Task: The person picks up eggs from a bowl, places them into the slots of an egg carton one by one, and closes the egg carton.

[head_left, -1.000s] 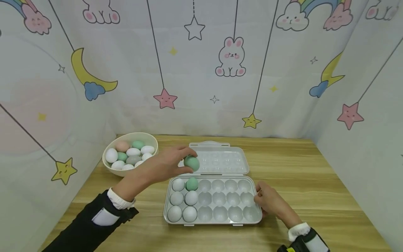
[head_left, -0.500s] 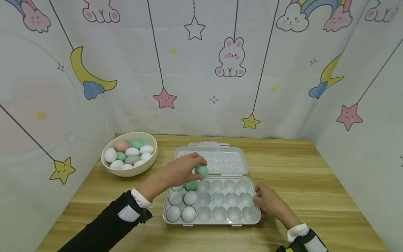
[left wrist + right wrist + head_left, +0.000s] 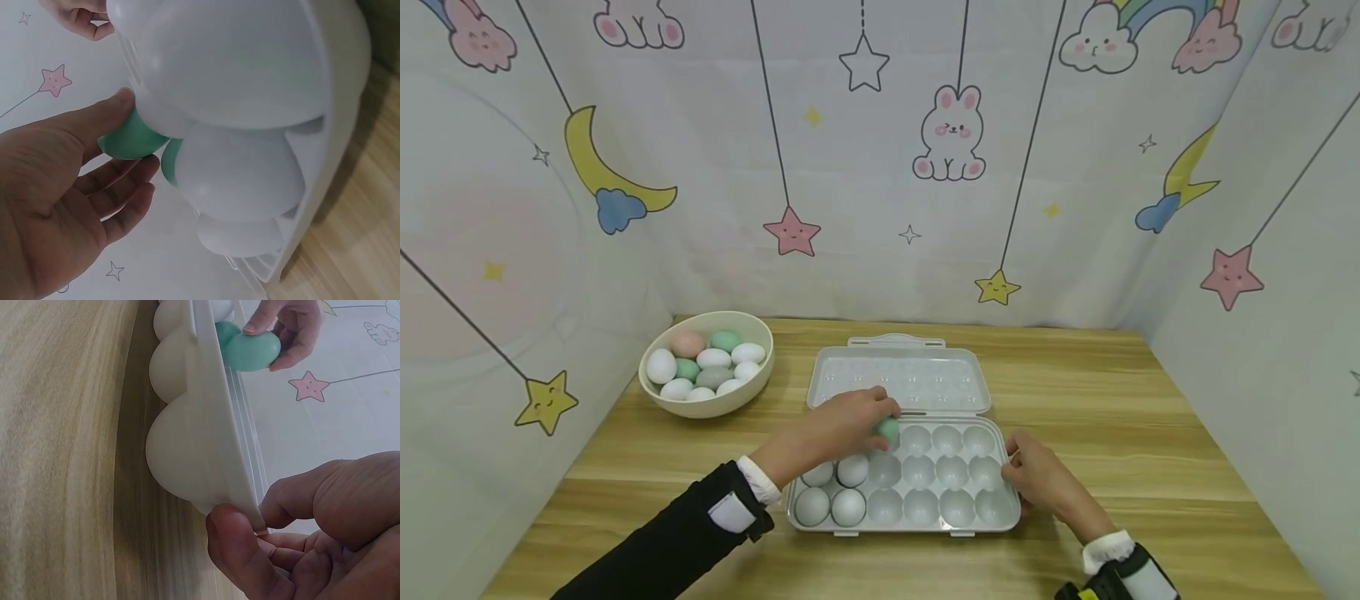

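Note:
My left hand pinches a green egg between thumb and fingers, over the third cup of the back row in a white plastic egg tray. In the left wrist view this green egg is tilted beside the cups' eggs. Another green egg shows behind it in the right wrist view; in the head view the left hand hides it. White eggs fill visible cups in the two left columns. With thumb and fingers, my right hand grips the tray's right edge.
A cream bowl of white, green, grey and pinkish eggs stands at the back left of the wooden table. The tray's hinged lid lies opened backward. A printed curtain encloses the back and sides.
My left hand has carried the green egg rightward and down, from above the lid to the back row of the tray. The right hand keeps its hold on the tray edge.

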`<state>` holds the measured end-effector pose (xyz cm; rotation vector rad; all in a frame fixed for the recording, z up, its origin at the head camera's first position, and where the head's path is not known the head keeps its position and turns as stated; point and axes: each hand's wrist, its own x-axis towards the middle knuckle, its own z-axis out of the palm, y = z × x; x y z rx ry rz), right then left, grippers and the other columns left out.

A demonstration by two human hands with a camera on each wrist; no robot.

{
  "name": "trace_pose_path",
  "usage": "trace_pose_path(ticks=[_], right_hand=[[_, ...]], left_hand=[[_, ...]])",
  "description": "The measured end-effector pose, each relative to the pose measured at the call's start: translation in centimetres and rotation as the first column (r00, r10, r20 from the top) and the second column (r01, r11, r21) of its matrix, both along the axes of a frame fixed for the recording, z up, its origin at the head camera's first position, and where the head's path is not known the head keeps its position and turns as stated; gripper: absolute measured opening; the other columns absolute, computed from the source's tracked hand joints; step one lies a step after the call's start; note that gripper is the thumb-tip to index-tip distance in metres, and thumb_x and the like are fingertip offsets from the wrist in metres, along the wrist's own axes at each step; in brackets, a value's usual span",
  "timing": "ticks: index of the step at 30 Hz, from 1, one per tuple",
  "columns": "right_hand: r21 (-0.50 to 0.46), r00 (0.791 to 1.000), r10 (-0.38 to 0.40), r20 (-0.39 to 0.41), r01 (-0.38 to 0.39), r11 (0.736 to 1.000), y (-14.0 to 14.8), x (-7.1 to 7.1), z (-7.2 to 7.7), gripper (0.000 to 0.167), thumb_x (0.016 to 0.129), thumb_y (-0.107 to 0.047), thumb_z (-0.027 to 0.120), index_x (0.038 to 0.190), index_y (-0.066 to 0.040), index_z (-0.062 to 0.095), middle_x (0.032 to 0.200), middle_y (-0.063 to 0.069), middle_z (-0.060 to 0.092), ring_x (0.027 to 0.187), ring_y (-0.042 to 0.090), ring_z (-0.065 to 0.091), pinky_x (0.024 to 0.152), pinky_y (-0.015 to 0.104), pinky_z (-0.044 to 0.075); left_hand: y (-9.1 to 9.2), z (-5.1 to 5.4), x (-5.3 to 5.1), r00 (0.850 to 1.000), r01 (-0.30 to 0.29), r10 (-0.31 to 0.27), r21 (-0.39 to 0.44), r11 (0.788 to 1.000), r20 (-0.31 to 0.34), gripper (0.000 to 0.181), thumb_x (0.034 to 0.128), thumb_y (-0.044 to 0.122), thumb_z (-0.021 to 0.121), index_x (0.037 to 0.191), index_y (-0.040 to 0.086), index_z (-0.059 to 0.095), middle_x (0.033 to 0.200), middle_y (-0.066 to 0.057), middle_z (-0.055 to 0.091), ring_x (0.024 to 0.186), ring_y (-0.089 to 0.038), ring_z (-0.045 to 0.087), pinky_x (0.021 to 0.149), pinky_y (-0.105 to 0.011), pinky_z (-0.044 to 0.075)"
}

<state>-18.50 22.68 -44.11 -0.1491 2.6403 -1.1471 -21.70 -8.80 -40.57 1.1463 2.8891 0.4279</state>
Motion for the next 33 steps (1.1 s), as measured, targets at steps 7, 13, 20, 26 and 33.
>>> trace_pose_path(ticks=[7, 13, 20, 26, 33], right_hand=[[-0.022, 1.0, -0.002, -0.005, 0.002, 1.0, 0.1, 0.2, -0.2, 0.016, 0.088, 0.008, 0.056, 0.103, 0.003, 0.052, 0.079, 0.011, 0.057, 0.056, 0.022, 0.058, 0.043, 0.035, 0.053], [-0.058, 1.0, -0.007, -0.011, 0.007, 0.998, 0.1, 0.5, -0.6, 0.017, 0.086, 0.009, 0.056, 0.102, 0.004, 0.052, 0.077, 0.011, 0.057, 0.053, 0.021, 0.057, 0.041, 0.035, 0.052], [-0.04, 1.0, -0.016, 0.001, 0.016, 0.999, -0.1, 0.3, -0.4, 0.018, 0.088, 0.008, 0.057, 0.104, 0.003, 0.053, 0.08, 0.011, 0.058, 0.058, 0.022, 0.058, 0.042, 0.036, 0.053], [-0.023, 1.0, -0.013, 0.01, 0.013, 1.0, -0.1, 0.1, -0.2, 0.018, 0.089, 0.007, 0.057, 0.106, 0.003, 0.053, 0.082, 0.012, 0.059, 0.061, 0.022, 0.059, 0.043, 0.036, 0.054], [-0.014, 1.0, -0.01, 0.002, 0.01, 1.0, 0.0, 0.1, -0.1, 0.018, 0.088, 0.007, 0.057, 0.105, 0.003, 0.053, 0.082, 0.012, 0.059, 0.061, 0.022, 0.059, 0.043, 0.036, 0.054]], left_hand=[[0.8, -0.9, 0.1, 0.999, 0.018, -0.022, -0.092, 0.996, -0.046, 0.037, 0.0885, 0.025, 0.084, 0.119, 0.012, 0.07, 0.104, -0.002, 0.066, 0.088, -0.016, 0.065, 0.083, -0.035, 0.054], [0.9, -2.1, -0.1, 0.997, 0.006, -0.016, -0.138, 0.99, -0.07, 0.034, 0.0862, 0.026, 0.086, 0.112, 0.014, 0.067, 0.1, 0.001, 0.066, 0.09, -0.014, 0.064, 0.082, -0.036, 0.052], [0.9, -2.3, -0.3, 0.998, -0.011, 0.002, -0.129, 0.992, -0.07, 0.035, 0.0848, 0.026, 0.087, 0.111, 0.014, 0.067, 0.098, 0.001, 0.064, 0.089, -0.015, 0.064, 0.082, -0.04, 0.052], [0.9, -2.1, -0.4, 0.997, -0.022, 0.012, -0.144, 0.989, -0.074, 0.038, 0.0856, 0.028, 0.086, 0.115, 0.014, 0.067, 0.101, 0.0, 0.065, 0.092, -0.015, 0.065, 0.085, -0.041, 0.053], [0.6, -2.0, -0.3, 0.996, -0.016, 0.003, -0.137, 0.991, -0.094, 0.039, 0.0859, 0.03, 0.086, 0.117, 0.013, 0.068, 0.103, -0.001, 0.066, 0.093, -0.015, 0.065, 0.082, -0.039, 0.053]])
